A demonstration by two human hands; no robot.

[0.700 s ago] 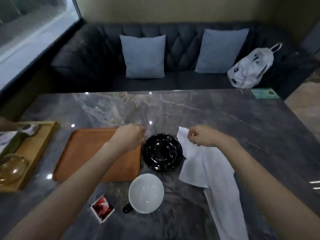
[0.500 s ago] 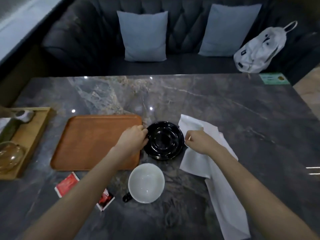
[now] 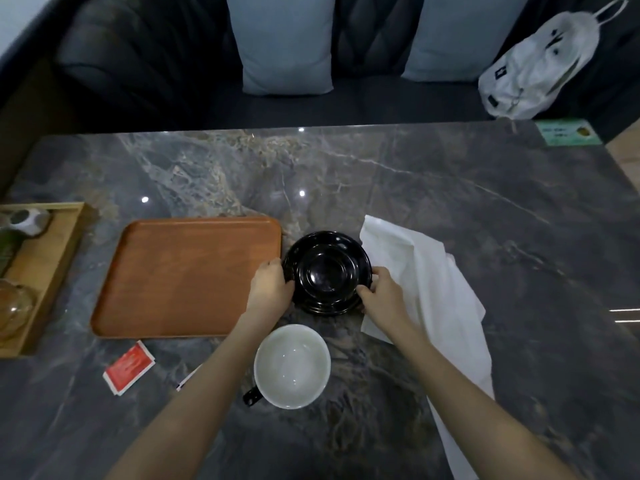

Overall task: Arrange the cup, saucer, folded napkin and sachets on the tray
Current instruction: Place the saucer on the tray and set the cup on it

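A black glossy saucer (image 3: 327, 271) lies on the marble table just right of the brown tray (image 3: 187, 275). My left hand (image 3: 272, 287) grips its left rim and my right hand (image 3: 381, 289) grips its right rim. A white cup (image 3: 292, 366) with a dark handle stands in front of the saucer, between my forearms. A white napkin (image 3: 429, 289), unfolded and rumpled, spreads to the right of the saucer, partly under my right arm. One red sachet (image 3: 129, 368) lies in front of the tray. A second sachet (image 3: 188, 377) shows only an edge beside my left forearm.
A lighter wooden tray (image 3: 52, 265) with a glass pot (image 3: 12, 306) and small items stands at the table's left edge. A green card (image 3: 568, 132) lies at the far right corner. Beyond the table is a dark sofa with two cushions and a white bag (image 3: 540, 64).
Both hands have moved in onto the saucer: the left from the tray's corner, the right from the napkin, which it let go. The camera has tilted further down.
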